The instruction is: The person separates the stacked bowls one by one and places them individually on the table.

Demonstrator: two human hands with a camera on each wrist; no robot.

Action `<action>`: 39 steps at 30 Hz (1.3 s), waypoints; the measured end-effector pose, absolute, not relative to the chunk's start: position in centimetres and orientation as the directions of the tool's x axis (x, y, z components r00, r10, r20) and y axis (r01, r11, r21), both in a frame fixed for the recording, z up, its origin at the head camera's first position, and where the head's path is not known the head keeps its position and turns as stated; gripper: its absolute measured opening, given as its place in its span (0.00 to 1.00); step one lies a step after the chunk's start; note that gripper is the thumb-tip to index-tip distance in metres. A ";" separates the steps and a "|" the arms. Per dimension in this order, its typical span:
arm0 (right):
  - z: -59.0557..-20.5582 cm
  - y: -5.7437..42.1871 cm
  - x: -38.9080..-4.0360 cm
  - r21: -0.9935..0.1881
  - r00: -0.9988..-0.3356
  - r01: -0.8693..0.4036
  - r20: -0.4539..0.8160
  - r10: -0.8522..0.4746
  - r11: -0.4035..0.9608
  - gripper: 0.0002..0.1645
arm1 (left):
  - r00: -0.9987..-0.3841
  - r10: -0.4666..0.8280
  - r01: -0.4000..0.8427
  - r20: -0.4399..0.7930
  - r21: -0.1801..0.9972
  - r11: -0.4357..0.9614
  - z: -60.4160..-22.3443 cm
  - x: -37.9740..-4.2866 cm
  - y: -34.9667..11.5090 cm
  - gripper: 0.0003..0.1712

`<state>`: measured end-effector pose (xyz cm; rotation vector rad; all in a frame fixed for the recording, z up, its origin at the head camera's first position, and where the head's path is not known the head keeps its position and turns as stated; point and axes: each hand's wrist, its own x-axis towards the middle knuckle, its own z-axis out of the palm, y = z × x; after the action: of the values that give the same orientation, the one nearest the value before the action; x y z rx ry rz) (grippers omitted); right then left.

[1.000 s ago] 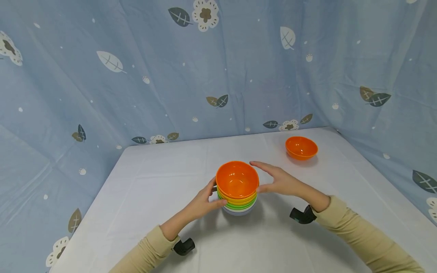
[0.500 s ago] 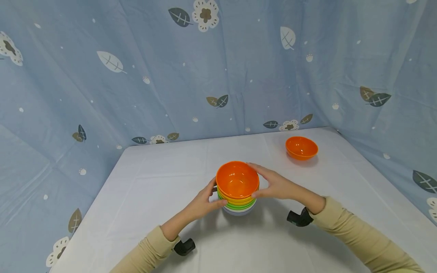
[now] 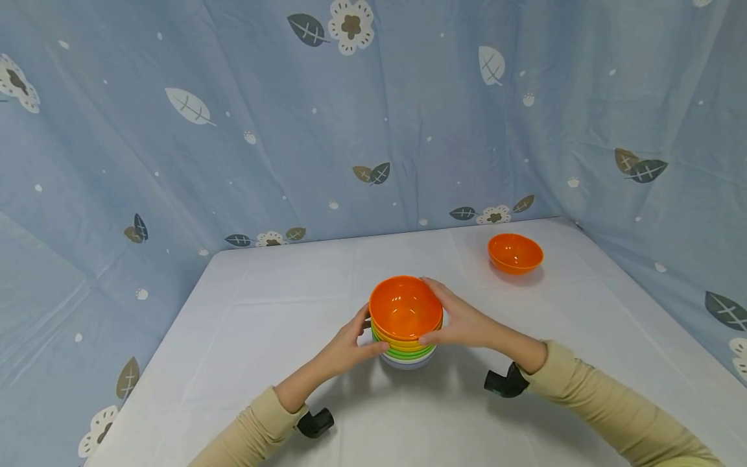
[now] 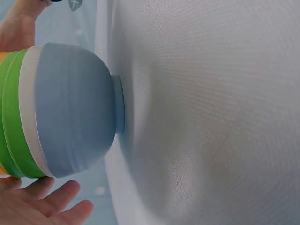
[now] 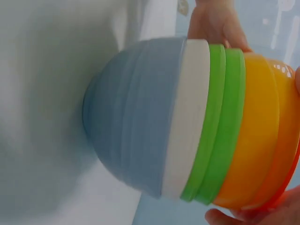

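Observation:
A stack of nested bowls stands in the middle of the table, an orange bowl [image 3: 405,308] on top. Below it come yellow bowls [image 5: 253,131], green bowls [image 5: 224,126], a white bowl [image 5: 187,117] and, lowest, a blue-grey bowl [image 4: 77,110]. My left hand [image 3: 350,347] holds the stack's left side, thumb in front; its fingertips [image 4: 70,187] lie near the green and white rims in the left wrist view. With my right hand [image 3: 463,322] I grip the upper right of the stack at the orange bowl, thumb in front and fingers at the back rim.
A second orange bowl [image 3: 515,253] sits alone at the back right of the white-covered table [image 3: 280,279]. Behind and beside the table hangs a blue curtain [image 3: 262,130] with leaves and flowers. A black wrist camera [image 3: 506,381] juts out below my right sleeve.
My right hand has moved left and closed in from beside the stack onto the top orange bowl. The left hand and the bowls have stayed in place.

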<state>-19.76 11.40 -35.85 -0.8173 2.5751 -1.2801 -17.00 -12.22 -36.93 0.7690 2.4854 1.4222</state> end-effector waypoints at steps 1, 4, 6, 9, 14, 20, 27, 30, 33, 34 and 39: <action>-35.9 11.3 -19.7 -0.775 -0.845 -0.396 0.099 -0.525 0.492 0.58 | -0.851 0.516 0.346 0.098 0.844 0.410 -36.9 -17.0 -12.2 0.41; -35.9 11.0 -19.5 -0.773 -0.861 -0.378 0.092 -0.500 0.509 0.59 | -0.850 0.517 0.345 0.097 0.844 0.410 -36.9 -16.9 -12.2 0.41; -35.9 10.9 -19.4 -0.769 -0.867 -0.374 0.091 -0.489 0.519 0.59 | -0.850 0.518 0.345 0.094 0.842 0.414 -36.8 -16.9 -12.2 0.41; -35.9 10.9 -19.4 -0.759 -0.870 -0.380 0.100 -0.482 0.529 0.58 | -0.850 0.518 0.348 0.094 0.839 0.418 -36.8 -16.9 -12.1 0.41; -35.9 10.9 -19.4 -0.749 -0.870 -0.394 0.118 -0.479 0.532 0.58 | -0.852 0.515 0.351 0.096 0.835 0.424 -36.8 -16.9 -12.2 0.41; -35.7 10.9 -19.4 -0.739 -0.876 -0.395 0.124 -0.466 0.546 0.58 | -0.850 0.517 0.354 0.097 0.833 0.425 -36.8 -17.0 -12.2 0.41; -35.6 11.0 -19.6 -0.749 -0.874 -0.398 0.134 -0.468 0.530 0.57 | -0.853 0.513 0.344 0.091 0.838 0.424 -36.8 -16.9 -12.1 0.41; -35.7 11.1 -19.6 -0.748 -0.870 -0.406 0.142 -0.471 0.525 0.57 | -0.856 0.511 0.336 0.085 0.842 0.422 -36.6 -16.8 -12.1 0.41; -35.8 11.2 -19.7 -0.748 -0.868 -0.412 0.147 -0.475 0.521 0.57 | -0.857 0.509 0.328 0.078 0.845 0.422 -36.5 -16.7 -12.1 0.41; -35.8 11.2 -19.7 -0.748 -0.867 -0.413 0.148 -0.476 0.519 0.57 | -0.857 0.509 0.328 0.078 0.845 0.423 -36.5 -16.7 -12.1 0.41; -35.1 11.1 -19.4 -0.762 -0.865 -0.407 0.144 -0.480 0.505 0.55 | -0.854 0.513 0.333 0.085 0.847 0.415 -36.6 -16.8 -12.1 0.41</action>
<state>-19.43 11.10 -35.06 -0.7827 2.6492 -1.3054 -16.79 -12.10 -36.63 0.7509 2.4792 1.4184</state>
